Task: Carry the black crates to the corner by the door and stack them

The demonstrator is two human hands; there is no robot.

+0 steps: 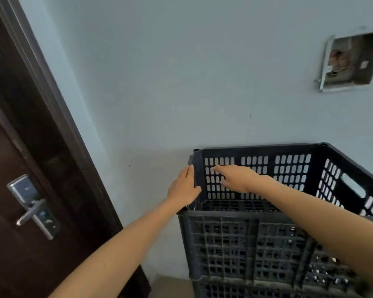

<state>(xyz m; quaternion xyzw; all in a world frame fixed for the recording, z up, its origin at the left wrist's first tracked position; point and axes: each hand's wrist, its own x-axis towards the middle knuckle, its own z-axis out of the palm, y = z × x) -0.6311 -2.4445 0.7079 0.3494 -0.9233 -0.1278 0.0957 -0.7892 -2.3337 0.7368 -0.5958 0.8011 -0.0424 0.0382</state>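
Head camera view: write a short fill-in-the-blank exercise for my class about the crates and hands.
1. The top crate is coloured ____.
2. The left hand rests on the crate's outer ____ wall.
3. The right hand reaches ____ the crate.
4. The door handle is ____-coloured.

Missing words: black; left; inside; silver

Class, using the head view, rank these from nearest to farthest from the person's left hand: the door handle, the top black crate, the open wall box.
1. Top black crate: the left hand rests on its left wall.
2. Door handle: off to the left, on the dark door.
3. Open wall box: high on the wall, upper right.
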